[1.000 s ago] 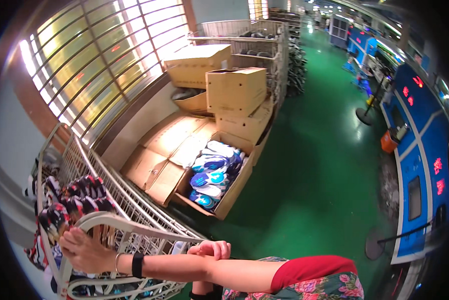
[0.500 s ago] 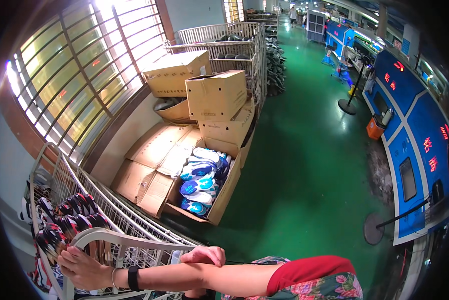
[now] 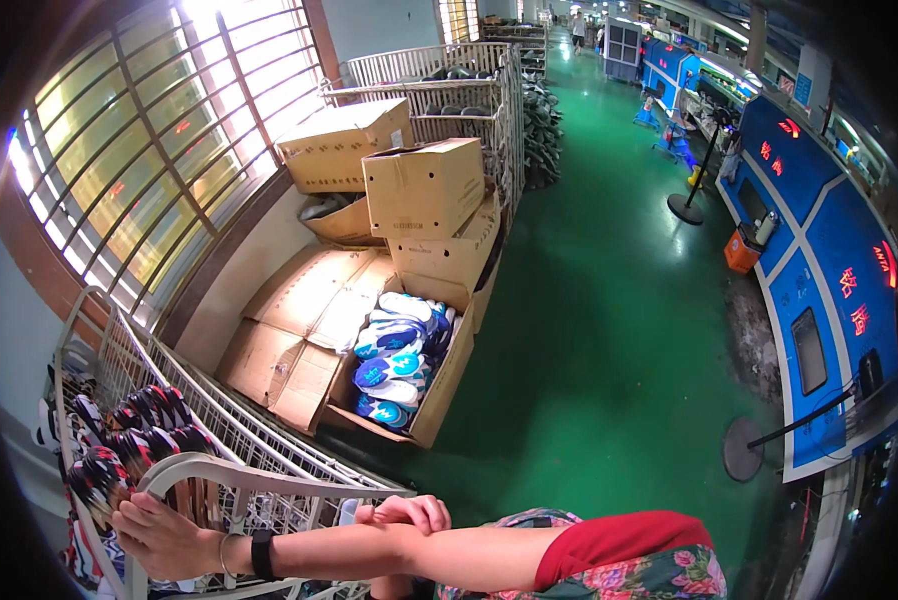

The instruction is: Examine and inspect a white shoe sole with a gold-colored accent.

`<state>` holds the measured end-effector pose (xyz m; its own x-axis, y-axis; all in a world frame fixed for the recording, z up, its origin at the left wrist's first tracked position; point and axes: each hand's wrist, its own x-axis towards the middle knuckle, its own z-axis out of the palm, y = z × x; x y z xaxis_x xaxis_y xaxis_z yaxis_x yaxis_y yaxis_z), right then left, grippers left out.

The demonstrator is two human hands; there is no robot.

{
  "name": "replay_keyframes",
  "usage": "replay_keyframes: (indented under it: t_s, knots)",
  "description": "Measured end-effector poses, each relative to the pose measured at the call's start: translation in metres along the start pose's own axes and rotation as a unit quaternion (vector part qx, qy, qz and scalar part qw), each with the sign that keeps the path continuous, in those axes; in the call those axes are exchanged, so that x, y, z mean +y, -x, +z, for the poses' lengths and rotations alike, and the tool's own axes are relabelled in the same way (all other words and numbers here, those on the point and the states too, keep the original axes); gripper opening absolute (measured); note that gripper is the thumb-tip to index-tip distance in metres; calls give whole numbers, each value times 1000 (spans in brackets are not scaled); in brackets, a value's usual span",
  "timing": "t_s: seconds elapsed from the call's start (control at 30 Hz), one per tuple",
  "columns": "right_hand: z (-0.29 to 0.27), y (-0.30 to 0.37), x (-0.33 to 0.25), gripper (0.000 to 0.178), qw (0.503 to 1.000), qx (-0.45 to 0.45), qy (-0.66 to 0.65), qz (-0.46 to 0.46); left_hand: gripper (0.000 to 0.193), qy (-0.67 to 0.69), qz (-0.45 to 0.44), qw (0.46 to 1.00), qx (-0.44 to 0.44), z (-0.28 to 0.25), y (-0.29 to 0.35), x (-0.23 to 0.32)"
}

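My right hand point(image 3: 164, 538), with a black band at its wrist, is closed round the pale top rail point(image 3: 194, 465) of a wire cart point(image 3: 259, 425). Stacked in the cart beside it are black, white and red shoe parts point(image 3: 154, 425). That forearm stretches across the lower view from a red sleeve. Just past its far edge shows my left hand point(image 3: 411, 512), its fingers curled beside the right forearm. Whatever those fingers may hold is hidden.
Beyond the cart stands an open carton point(image 3: 449, 385) of white and blue shoe parts point(image 3: 394, 365), beside flattened cardboard point(image 3: 279, 365) and stacked boxes point(image 3: 424, 190). Green floor point(image 3: 569, 350) runs ahead. Blue machines point(image 3: 819, 290) and a post base point(image 3: 742, 450) line the right.
The view has shifted slightly, so the surroundings sit a little further left. My left hand's fingers have moved a bit. The right hand keeps its place on the rail.
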<state>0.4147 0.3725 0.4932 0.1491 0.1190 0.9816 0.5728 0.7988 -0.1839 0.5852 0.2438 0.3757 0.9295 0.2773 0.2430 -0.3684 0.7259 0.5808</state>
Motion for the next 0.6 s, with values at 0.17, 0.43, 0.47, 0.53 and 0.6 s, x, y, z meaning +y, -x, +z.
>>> replay_keyframes:
  t_s: [0.17, 0.43, 0.47, 0.53, 0.6]
  knots:
    - [10, 2, -13, 47, 1000, 2, -15, 15, 68, -14, 27, 987, -156, -39, 6, -10]
    - [4, 2, -5, 41, 998, -23, -43, 26, 46, 87, -2, 993, 74, -37, 28, -12]
    - [6, 0, -12, 41, 998, -23, -56, 27, 46, 83, 8, 993, 82, -38, 36, -12]
    - [4, -6, -11, 42, 1000, 7, -18, 14, 46, 84, 68, 991, 85, -25, 31, -15]
    - [-2, -7, -5, 42, 1000, 2, -18, 16, 54, 107, 83, 991, 18, -12, 23, -20]
